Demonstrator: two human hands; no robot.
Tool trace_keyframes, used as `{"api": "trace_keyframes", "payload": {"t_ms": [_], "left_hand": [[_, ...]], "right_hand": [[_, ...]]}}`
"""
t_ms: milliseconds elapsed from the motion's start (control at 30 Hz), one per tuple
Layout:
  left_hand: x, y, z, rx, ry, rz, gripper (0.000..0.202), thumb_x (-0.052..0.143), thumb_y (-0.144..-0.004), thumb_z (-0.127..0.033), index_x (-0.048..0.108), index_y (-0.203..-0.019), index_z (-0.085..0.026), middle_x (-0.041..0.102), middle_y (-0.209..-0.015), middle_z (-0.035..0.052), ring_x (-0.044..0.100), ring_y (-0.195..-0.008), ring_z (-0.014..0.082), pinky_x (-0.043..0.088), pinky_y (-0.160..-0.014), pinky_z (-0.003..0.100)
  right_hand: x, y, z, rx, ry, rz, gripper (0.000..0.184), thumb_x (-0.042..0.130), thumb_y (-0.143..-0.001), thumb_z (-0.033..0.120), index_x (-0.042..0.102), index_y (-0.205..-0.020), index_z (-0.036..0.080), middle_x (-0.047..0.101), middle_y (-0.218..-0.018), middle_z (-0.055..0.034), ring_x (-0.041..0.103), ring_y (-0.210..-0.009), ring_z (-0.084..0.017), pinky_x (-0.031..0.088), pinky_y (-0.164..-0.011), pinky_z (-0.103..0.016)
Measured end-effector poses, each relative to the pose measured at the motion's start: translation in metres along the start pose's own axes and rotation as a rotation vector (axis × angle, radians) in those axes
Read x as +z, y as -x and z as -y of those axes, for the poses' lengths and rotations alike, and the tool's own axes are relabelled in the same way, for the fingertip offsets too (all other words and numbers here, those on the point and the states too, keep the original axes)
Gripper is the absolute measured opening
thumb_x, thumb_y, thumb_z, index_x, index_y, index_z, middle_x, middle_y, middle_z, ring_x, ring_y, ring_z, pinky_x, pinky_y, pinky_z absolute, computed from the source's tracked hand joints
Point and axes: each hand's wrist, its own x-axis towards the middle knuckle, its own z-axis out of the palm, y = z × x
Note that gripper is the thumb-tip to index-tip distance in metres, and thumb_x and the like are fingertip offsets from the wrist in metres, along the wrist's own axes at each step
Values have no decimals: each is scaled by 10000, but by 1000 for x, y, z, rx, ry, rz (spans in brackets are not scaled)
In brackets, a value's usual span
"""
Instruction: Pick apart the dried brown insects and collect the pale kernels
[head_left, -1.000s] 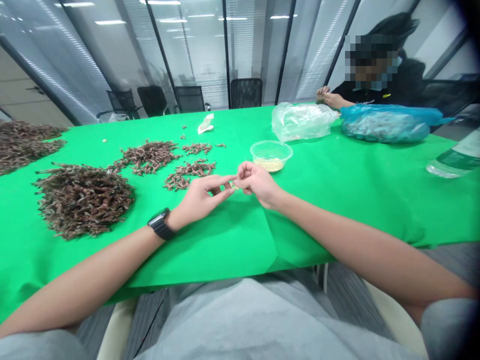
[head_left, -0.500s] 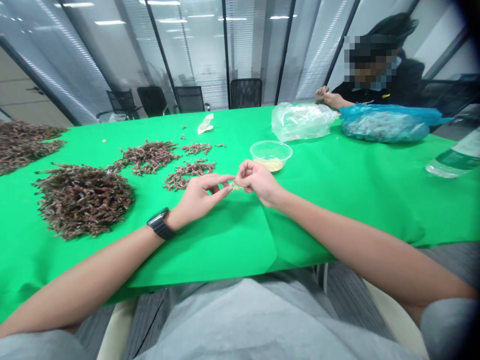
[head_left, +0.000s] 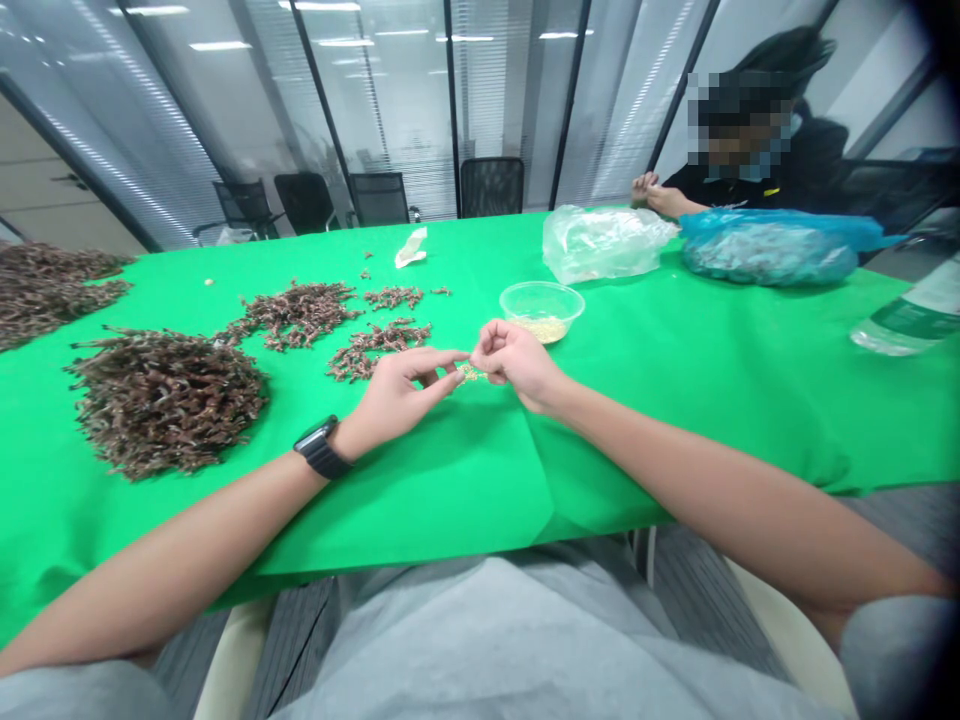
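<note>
Granular material - pale yellow, in a small clump - sits between the fingertips of both hands, over the green-covered counter. Whether the clump touches the covering cannot be determined from this view.

Grip status: the left hand, a black smartwatch on its wrist, has its fingers lightly curled and directed at the clump. The right hand has its fingers curled more tightly, with the thumb and forefinger drawn together beside the clump. Neither grip is fully released, but it cannot be determined whether either one is clenched on the material.

Nearest item: a clear plastic tub, holding a shallow layer of similar pale grains, stands just beyond the right hand. Dried brown sprigs lie to the left of the left hand, in a large pile, a loose heap and a smaller heap. A further pile sits at the counter's left edge.

Far end of counter: a clear plastic bag and a filled blue plastic bag lie side by side - a seated co-worker's hands are just beyond them. A plastic bottle lies at the right edge of the view.
</note>
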Motion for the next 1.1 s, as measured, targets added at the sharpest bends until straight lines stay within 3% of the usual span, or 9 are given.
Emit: {"api": "trace_keyframes", "payload": {"t_ms": [1100], "left_hand": [[1, 0, 0, 17, -8, 7, 311, 657, -938, -404, 789, -1123, -192, 779, -905, 60, 629, -671, 126, 479, -622, 236]], "right_hand": [[5, 7, 0, 11, 53, 63, 364, 783, -521, 190, 508, -759, 208, 589, -620, 57, 450, -506, -76, 285, -412, -196]]}}
